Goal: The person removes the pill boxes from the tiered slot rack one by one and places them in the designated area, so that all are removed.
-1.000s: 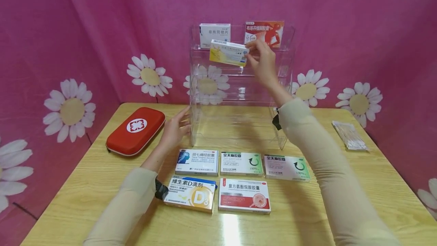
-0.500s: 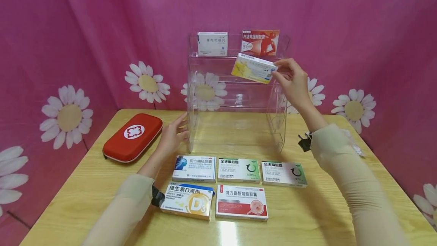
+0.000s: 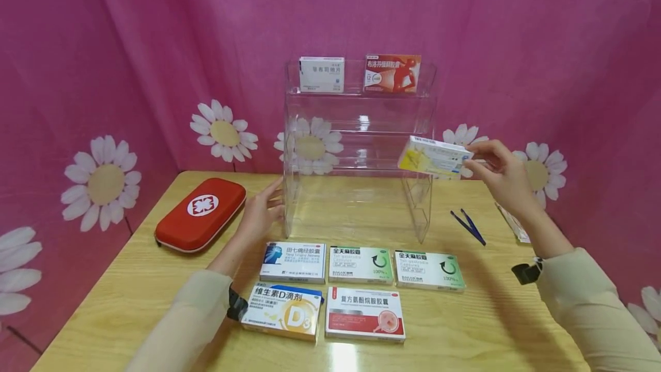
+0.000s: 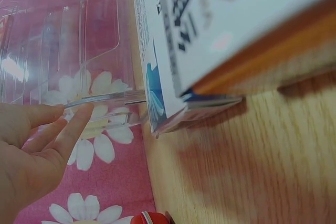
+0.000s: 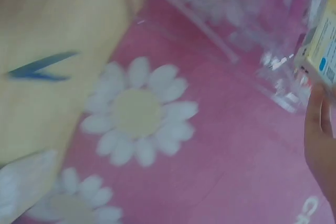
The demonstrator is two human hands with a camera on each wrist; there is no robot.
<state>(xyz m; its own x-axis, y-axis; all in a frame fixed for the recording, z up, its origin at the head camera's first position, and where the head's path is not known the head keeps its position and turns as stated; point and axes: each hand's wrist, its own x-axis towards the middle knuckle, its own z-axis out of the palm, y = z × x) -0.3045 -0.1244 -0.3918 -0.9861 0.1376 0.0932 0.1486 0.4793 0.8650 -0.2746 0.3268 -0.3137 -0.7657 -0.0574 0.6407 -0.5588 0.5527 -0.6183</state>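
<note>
We hold the yellow box (image 3: 432, 157) pinched by its end in our right hand (image 3: 502, 177), in the air just outside the right edge of the clear rack (image 3: 358, 148), above open table (image 3: 496, 309). Our left hand (image 3: 260, 209), fingers straight, touches the rack's lower left edge. Blue tweezers (image 3: 467, 226) lie below the raised box.

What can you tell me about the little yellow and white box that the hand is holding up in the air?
The yellow and white box is a small flat carton, cardboard by its look, with a yellow patch at its left end and small print too fine to read. The right hand pinches its right end, and nothing else touches it. It hangs tilted in the air, left end lower, just outside the right side of the clear shelf rack, above the wooden table.
</note>
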